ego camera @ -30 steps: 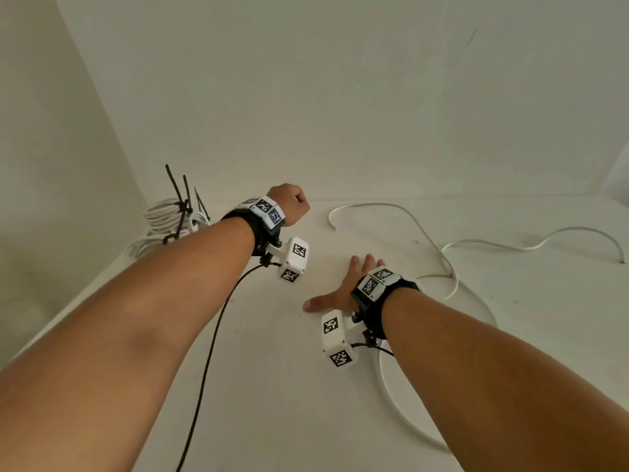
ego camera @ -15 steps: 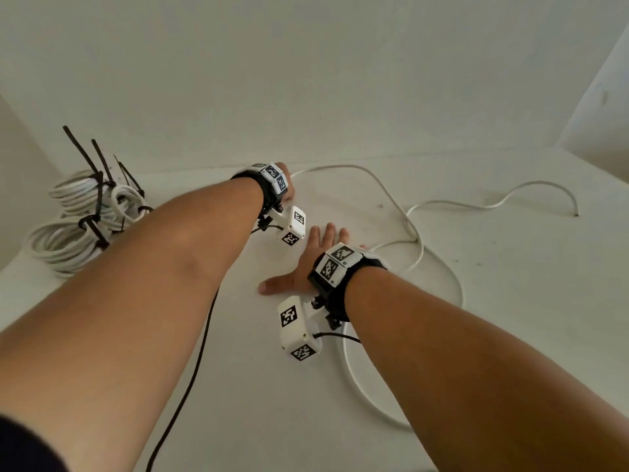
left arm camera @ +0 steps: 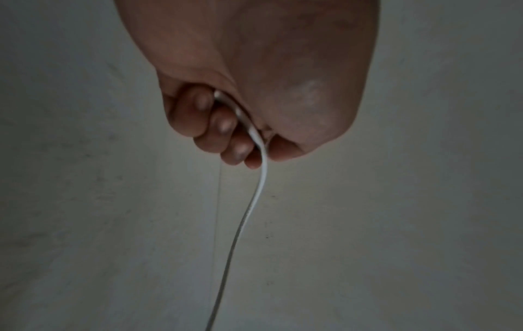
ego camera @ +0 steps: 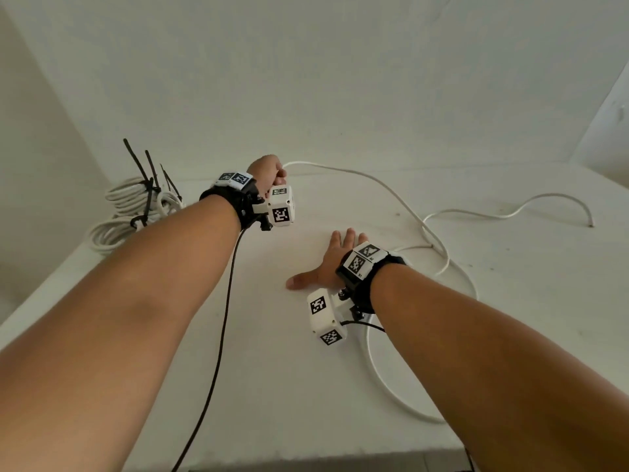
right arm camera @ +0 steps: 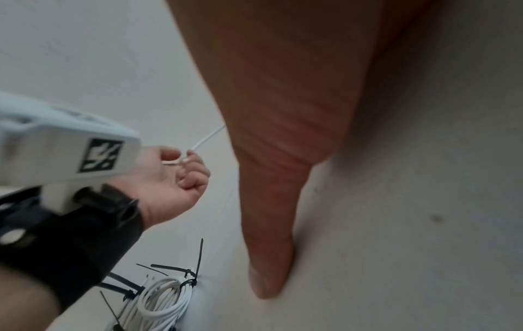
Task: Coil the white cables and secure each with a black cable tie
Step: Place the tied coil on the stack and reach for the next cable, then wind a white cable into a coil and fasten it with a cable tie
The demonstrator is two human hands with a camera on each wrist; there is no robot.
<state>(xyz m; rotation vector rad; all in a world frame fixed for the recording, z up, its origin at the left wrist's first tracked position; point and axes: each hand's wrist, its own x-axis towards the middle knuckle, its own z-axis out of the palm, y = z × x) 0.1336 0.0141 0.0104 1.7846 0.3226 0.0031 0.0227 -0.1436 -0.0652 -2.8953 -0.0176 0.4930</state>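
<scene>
Left of the flat right hand (ego camera: 332,264), tied white cable coils (ego camera: 136,207) bristle with black cable ties (ego camera: 148,180); the left hand (ego camera: 269,170), a second ago merely fisted, now grips the loose white cable's (ego camera: 384,183) end; coiling can begin; the right hand's palm stays pressed on the white tabletop (ego camera: 272,369), holding nothing.

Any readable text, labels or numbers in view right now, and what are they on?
None readable.
Wrist camera housings: only black-and-white square marker patterns, no words.
Right wristband tags: tiny characters beside the markers, too small to read.
Loose white cable, tied coils: no print visible.
</scene>
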